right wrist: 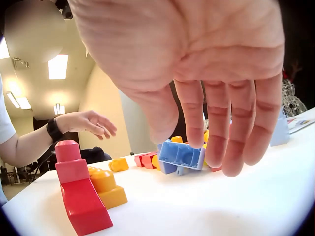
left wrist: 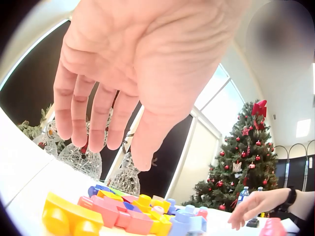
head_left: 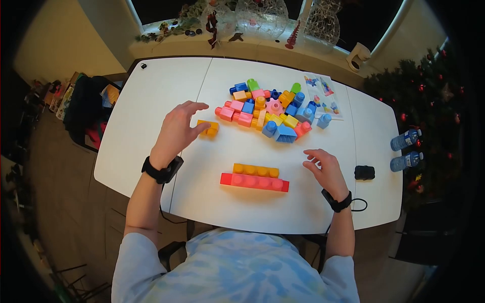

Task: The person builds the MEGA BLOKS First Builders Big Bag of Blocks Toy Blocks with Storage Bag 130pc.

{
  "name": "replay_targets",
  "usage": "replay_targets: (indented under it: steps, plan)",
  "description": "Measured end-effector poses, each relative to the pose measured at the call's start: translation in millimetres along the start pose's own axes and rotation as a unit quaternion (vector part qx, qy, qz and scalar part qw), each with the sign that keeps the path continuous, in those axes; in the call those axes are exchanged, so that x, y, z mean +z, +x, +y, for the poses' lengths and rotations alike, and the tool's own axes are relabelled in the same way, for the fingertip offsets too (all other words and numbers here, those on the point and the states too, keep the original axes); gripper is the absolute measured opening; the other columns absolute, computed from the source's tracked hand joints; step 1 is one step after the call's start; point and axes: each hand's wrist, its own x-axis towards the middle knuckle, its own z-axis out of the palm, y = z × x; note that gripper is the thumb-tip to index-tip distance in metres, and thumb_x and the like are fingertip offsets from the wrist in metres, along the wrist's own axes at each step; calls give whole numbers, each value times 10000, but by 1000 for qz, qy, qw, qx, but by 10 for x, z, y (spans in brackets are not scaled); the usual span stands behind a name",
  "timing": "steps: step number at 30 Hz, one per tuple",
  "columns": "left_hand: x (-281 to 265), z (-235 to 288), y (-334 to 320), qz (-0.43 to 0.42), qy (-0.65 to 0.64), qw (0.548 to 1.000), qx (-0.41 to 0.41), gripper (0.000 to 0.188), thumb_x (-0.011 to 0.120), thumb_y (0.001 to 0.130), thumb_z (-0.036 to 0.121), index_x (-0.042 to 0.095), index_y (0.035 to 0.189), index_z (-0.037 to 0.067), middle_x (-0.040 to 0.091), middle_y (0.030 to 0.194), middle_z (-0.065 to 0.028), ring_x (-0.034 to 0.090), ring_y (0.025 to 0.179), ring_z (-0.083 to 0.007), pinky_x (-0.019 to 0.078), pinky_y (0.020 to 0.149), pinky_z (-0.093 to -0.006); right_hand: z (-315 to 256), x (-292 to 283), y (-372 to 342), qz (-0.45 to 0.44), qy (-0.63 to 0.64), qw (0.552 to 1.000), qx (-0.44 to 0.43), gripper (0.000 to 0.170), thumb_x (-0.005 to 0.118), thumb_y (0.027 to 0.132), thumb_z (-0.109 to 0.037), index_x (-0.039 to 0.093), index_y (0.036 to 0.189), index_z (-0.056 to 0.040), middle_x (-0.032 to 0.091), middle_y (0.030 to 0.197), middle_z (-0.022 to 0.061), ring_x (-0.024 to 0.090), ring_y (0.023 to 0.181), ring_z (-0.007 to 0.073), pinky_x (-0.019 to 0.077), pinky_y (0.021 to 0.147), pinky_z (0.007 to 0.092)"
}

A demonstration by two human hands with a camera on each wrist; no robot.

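My left hand (head_left: 177, 129) hovers with loosely spread fingers beside an orange building block (head_left: 211, 129). In the left wrist view its palm and fingers hold nothing, and the orange block (left wrist: 69, 216) lies below. My right hand (head_left: 326, 169) is held over the table's right half, fingers relaxed and nothing in them. Between the hands, near the front, lies a long red-and-pink row of blocks (head_left: 255, 182). Right behind it runs an orange row (head_left: 256, 170) with studs. The right wrist view shows a light blue block (right wrist: 181, 155) on its side beyond my fingers.
A pile of mixed coloured blocks (head_left: 274, 106) covers the table's back middle. Behind it lies a picture sheet (head_left: 323, 96). A black case (head_left: 365, 172) sits at the right, and two water bottles (head_left: 405, 140) are by the right edge near a decorated tree (head_left: 424, 96).
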Motion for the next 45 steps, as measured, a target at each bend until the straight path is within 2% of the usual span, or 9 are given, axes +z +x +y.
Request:
replay_targets:
  steps: [7, 9, 15, 23, 27, 32, 39, 43, 45]
  plan:
    - [561, -197, 667, -39, 88, 995, 41, 451, 870, 815, 284, 746, 1213, 112, 749, 1204, -95, 697, 1093, -272, 564, 937, -365, 50, 72, -175, -1, -17, 999, 30, 287, 785, 912, -166, 734, 1173, -59, 741, 990, 125, 705, 848, 278, 570, 792, 383]
    - [639, -224, 757, -121, 93, 988, -15, 457, 887, 782, 293, 755, 1176, 103, 768, 1137, -89, 715, 1059, -270, 573, 926, -361, 78, 75, -218, 4, -16, 999, 30, 288, 786, 909, -160, 733, 1173, -58, 740, 990, 128, 706, 847, 279, 571, 790, 384]
    - [690, -314, 754, -129, 30, 991, -6, 455, 924, 725, 281, 757, 1088, 64, 788, 1031, -81, 750, 934, -248, 601, 855, -355, 93, 73, -308, 7, -7, 1000, 27, 289, 787, 900, -128, 730, 1171, -46, 738, 994, 137, 709, 858, 277, 577, 789, 384]
    - [-92, 252, 246, -131, -68, 989, 17, 337, 908, 746, 101, 750, 1032, 21, 779, 944, -84, 745, 894, -221, 596, 842, -320, -108, 43, -400, 35, 25, 999, 21, 273, 785, 902, -120, 726, 1154, -33, 736, 1002, 129, 715, 888, 278, 578, 794, 386]
    - [18, 476, -185, -155, -56, 974, 153, 321, 899, 740, 106, 780, 1035, 65, 743, 898, -95, 709, 839, -269, 573, 790, -352, -448, 128, -465, 18, 6, 997, -69, 517, 849, 852, -236, 667, 1309, -80, 694, 1211, 136, 689, 1087, 306, 577, 912, 401]
    - [233, 526, -368, -186, -60, 968, 159, 295, 866, 789, 124, 786, 1068, 72, 722, 909, -100, 697, 857, -282, 566, 786, -366, -583, 392, -426, -49, -14, 991, -124, 847, 876, 810, -363, 502, 1511, -71, 563, 1469, 140, 577, 1323, 314, 518, 1078, 419]
    - [333, 519, -482, -170, -97, 963, 183, 272, 791, 884, 135, 783, 1141, 47, 764, 1064, -130, 721, 928, -337, 574, 819, -400, -535, 595, -412, -65, -37, 991, -114, 798, 855, 837, -321, 506, 1502, -53, 544, 1505, 150, 561, 1359, 316, 513, 1087, 412]
    - [322, 565, -467, -224, -90, 960, 143, 264, 785, 886, 139, 784, 1133, 46, 777, 1061, -147, 729, 901, -344, 577, 817, -403, -532, 671, -409, -63, -24, 991, -112, 724, 843, 844, -263, 541, 1461, -34, 573, 1484, 160, 582, 1338, 317, 522, 1074, 404]
    - [398, 534, -485, -210, -99, 964, 127, 252, 774, 868, 145, 798, 1101, 50, 755, 913, -172, 700, 833, -364, 563, 787, -438, -508, 723, -397, -60, -25, 992, -112, 699, 840, 845, -241, 552, 1446, -30, 583, 1475, 163, 590, 1330, 318, 526, 1068, 403]
